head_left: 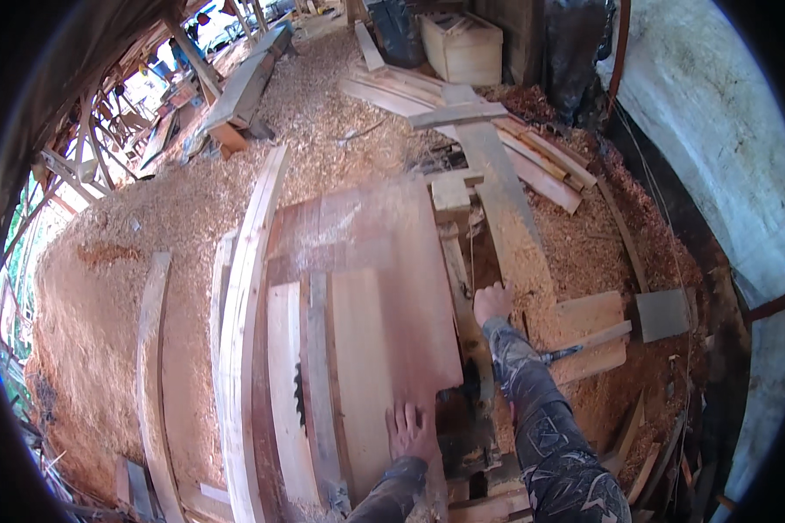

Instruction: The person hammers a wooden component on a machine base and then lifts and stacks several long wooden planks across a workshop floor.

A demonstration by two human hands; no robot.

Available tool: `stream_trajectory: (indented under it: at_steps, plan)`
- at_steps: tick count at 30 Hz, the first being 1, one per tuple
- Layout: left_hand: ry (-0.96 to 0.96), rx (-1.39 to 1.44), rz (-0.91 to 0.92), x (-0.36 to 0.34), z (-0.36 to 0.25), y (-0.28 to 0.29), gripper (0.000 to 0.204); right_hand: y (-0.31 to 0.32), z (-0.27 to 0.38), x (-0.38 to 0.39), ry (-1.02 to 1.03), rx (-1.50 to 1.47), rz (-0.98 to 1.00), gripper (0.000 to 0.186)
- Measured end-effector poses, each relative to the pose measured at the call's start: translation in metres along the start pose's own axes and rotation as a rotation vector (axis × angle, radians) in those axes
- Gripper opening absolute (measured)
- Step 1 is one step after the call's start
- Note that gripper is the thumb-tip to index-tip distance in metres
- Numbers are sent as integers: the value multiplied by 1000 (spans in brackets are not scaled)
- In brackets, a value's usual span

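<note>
My left hand (410, 431) lies with fingers apart on pale boards (363, 349) over a reddish wooden panel (419, 288). A dark toothed edge (298, 388) shows between narrower planks. My right hand (493, 301) is farther forward, right of the panel, its fingers curled down beside a long dusty beam (497, 183) and a narrow gap with a thin rod or cord (472, 253). What those fingers hold is hidden. Long pale battens (240, 349) lie at the panel's left side.
Sawdust (96, 296) covers the surroundings. Loose planks (541, 174) are stacked at the back right, near a wooden box (462, 57). A bench-like timber piece (244, 87) stands back left. A pale sheet wall (698, 105) bounds the right, with dangling wire beside it.
</note>
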State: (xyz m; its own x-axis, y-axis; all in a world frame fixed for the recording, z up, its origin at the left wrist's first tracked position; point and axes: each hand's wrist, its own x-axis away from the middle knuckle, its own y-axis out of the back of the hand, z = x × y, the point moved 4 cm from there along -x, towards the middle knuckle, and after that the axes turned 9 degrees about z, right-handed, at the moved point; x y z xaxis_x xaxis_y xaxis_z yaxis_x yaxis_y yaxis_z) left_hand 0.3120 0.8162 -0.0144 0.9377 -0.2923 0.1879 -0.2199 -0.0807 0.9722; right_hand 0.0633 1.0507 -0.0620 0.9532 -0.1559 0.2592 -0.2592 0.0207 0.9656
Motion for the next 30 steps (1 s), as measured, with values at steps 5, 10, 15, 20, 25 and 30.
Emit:
stream_trajectory:
  at_steps: [5, 10, 15, 20, 25, 30]
  plan:
    - [-4, 16, 49, -2, -10, 8, 45, 5, -15, -7, -12, -41, 10, 20]
    - [-21, 15, 88, -5, -10, -2, 45, -5, -33, -10, 39, -33, 0, 18]
    - [15, -94, 114, 7, 10, 9, 45, 33, -37, 8, 23, 20, 10, 21]
    - [-37, -280, -44, -4, -34, -49, 46, 52, -193, 73, -205, 40, -701, 45]
    - [97, -412, -81, 6, 7, -38, 58, 180, -183, 332, 55, -629, -557, 30]
    - [-39, -562, -196, 11, -7, -57, 54, -3, -135, 716, -4, -1249, 277, 21]
